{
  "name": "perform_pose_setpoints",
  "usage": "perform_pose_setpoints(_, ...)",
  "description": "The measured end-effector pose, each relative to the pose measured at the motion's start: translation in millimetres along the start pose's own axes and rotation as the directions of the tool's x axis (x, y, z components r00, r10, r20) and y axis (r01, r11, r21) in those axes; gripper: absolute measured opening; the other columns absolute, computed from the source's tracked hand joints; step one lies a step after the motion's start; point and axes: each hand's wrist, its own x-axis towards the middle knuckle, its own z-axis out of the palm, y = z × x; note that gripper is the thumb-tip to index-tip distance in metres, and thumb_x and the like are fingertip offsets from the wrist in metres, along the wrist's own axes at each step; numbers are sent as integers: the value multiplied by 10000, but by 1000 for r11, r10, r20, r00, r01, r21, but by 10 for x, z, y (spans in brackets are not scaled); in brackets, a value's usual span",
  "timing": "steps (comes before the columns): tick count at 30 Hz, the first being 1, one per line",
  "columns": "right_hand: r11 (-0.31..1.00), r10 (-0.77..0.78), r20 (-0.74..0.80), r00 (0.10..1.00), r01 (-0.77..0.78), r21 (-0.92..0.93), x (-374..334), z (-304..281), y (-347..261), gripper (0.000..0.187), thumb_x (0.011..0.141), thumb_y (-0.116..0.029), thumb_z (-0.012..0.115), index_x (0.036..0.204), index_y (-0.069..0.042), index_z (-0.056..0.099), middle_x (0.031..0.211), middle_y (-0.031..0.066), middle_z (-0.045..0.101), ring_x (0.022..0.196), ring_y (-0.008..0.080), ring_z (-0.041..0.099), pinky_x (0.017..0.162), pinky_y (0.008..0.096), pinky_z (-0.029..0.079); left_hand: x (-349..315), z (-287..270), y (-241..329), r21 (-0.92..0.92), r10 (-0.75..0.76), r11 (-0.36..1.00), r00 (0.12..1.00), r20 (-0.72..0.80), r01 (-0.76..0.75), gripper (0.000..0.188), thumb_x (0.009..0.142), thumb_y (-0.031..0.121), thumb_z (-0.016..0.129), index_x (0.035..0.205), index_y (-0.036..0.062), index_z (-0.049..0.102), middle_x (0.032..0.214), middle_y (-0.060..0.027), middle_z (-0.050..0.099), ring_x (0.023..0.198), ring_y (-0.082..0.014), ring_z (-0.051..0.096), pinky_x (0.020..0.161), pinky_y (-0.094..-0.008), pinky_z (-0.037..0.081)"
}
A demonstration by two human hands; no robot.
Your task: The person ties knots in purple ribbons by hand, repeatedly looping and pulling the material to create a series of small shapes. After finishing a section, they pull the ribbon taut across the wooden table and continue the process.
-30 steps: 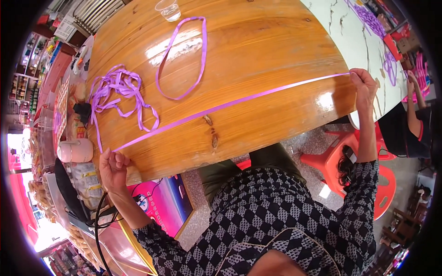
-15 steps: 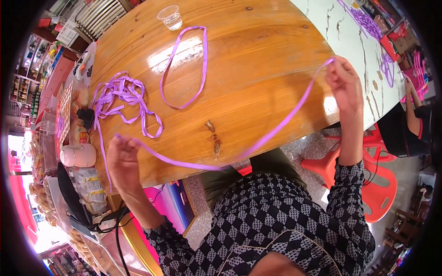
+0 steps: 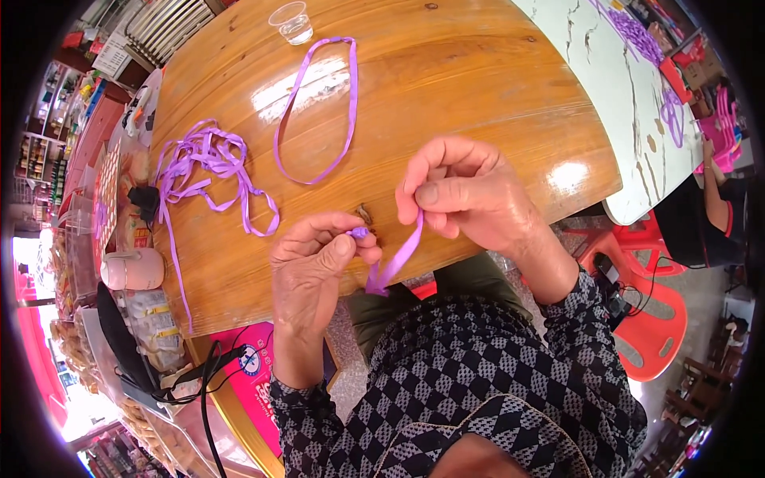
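Near the table's front edge my left hand [image 3: 315, 271] pinches one bunched end of a purple ribbon [image 3: 402, 255] between thumb and fingers. A short way to the right, my right hand [image 3: 470, 191] grips the ribbon's other part between thumb and forefinger. The strip hangs down between the hands, its low part folded over my lap. A separate purple ribbon loop [image 3: 351, 111] lies flat on the wooden table [image 3: 478, 80] beyond my left hand. Left of it rests a tangled heap of purple ribbon [image 3: 203, 163], one tail trailing to the front edge.
A clear plastic cup [image 3: 293, 28] of liquid stands at the far side. Left of the table are a pink jug-like container [image 3: 134, 269] and packaged goods. A white marbled table [image 3: 629, 119] adjoins on the right, with red plastic stools [image 3: 649, 327] and another person's arm [image 3: 715, 191] nearby.
Both hands have come together from wide apart, the left moving right and the right moving left. The ribbon, stretched in a long curve before, now hangs slack between them.
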Motion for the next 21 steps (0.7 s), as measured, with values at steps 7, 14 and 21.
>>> perform_pose_setpoints(7,796,-117,9,993,99,-597,-76,97,221,173,792,-10,613,962,19,606,849,52,625,768,76,567,639,201,436,-8,68,-96,20,19,1000,998,-57,-18,200,790,30,635,966,-55,594,849,-107,622,745,-171,611,682,-260,504)
perform_pose_setpoints(14,300,-455,368,811,528,-794,-3,12,318,224,692,-54,687,912,-53,643,743,53,577,693,205,539,609,296,414,-41,43,-132,642,443,653,890,105,-401,219,790,31,644,989,-50,599,840,-75,617,735,-118,584,662,-220,475)
perform_pose_setpoints(21,469,-417,184,890,384,-795,-71,61,346,168,726,-29,660,893,-43,652,708,37,577,691,180,537,627,280,417,-60,82,-130,178,127,978,984,-121,-105,213,766,29,665,956,-45,604,822,-101,629,725,-143,603,667,-235,489)
